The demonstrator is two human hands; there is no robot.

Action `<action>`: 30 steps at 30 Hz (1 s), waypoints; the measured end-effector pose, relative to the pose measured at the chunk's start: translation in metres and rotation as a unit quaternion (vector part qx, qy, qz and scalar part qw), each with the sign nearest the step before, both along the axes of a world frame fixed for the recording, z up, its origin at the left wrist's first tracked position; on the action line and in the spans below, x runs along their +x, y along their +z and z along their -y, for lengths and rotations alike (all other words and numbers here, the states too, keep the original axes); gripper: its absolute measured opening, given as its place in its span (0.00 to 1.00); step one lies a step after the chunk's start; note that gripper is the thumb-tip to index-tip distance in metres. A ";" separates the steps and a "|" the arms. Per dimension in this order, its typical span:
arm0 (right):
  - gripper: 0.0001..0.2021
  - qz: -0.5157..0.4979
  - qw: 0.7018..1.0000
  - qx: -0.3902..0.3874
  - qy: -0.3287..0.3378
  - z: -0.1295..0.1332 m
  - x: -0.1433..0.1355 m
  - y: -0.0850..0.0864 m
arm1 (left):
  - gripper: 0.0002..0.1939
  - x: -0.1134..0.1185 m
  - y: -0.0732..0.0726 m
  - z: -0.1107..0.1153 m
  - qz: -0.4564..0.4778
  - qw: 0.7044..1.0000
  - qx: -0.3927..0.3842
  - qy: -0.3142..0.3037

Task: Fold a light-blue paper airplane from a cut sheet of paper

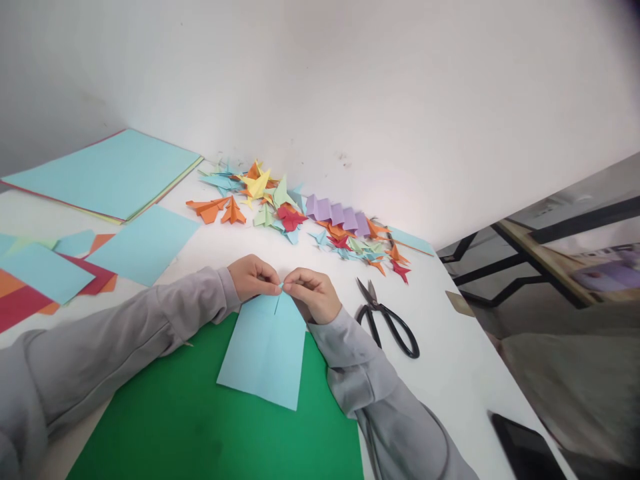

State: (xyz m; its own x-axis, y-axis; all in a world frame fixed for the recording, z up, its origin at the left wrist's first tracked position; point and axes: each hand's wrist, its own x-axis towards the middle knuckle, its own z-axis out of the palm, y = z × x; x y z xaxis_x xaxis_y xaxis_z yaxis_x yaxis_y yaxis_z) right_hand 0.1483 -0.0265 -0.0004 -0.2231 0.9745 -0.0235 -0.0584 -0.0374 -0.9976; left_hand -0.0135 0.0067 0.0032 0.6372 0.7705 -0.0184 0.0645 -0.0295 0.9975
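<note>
A light blue sheet of paper lies over a green sheet, its far end narrowed and a crease or slit running down from there. My left hand pinches the far tip between thumb and finger. From the other side, my right hand pinches the same tip, so the two thumbs nearly meet. The fingers cover the far corners of the paper. Black-handled scissors rest on the white table with blades partly apart, just right of my right hand.
Folded paper shapes in several colours line the wall, with a purple pleated strip among them. A stack of large sheets and loose coloured pieces lie at left. A black phone-like device sits at the right edge.
</note>
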 end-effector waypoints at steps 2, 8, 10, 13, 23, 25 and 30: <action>0.07 0.005 1.000 0.001 -0.001 0.000 0.000 0.000 | 0.10 0.000 -0.001 -0.001 0.000 1.000 0.004 -0.001; 0.09 0.012 1.000 0.003 0.007 0.001 0.000 0.000 | 0.09 0.001 0.005 0.003 -0.014 1.000 0.011 0.005; 0.10 0.005 1.000 0.006 0.014 0.001 -0.001 0.001 | 0.09 0.001 0.008 0.005 -0.018 0.999 0.029 0.008; 0.12 -0.005 1.000 -0.001 0.017 0.000 -0.002 0.001 | 0.09 0.001 0.009 0.006 -0.021 0.999 0.048 0.011; 0.14 0.008 1.000 -0.022 0.010 0.000 -0.001 0.001 | 0.11 -0.001 0.012 0.002 -0.042 0.998 0.038 0.000; 0.14 0.015 1.000 -0.008 0.010 0.000 -0.001 0.000 | 0.10 -0.001 0.013 0.002 -0.048 0.998 0.038 -0.002; 0.14 0.034 0.999 0.019 0.022 -0.001 -0.001 0.002 | 0.11 -0.001 0.012 0.002 -0.060 0.997 0.053 -0.001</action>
State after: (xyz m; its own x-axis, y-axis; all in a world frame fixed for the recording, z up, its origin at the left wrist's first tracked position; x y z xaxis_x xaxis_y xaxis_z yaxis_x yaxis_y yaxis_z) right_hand 0.1475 -0.0257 0.0017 -0.2654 0.9641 -0.0029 0.0109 0.0000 -0.9999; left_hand -0.0141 0.0045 0.0151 0.6372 0.7706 -0.0134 0.1825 -0.1340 0.9740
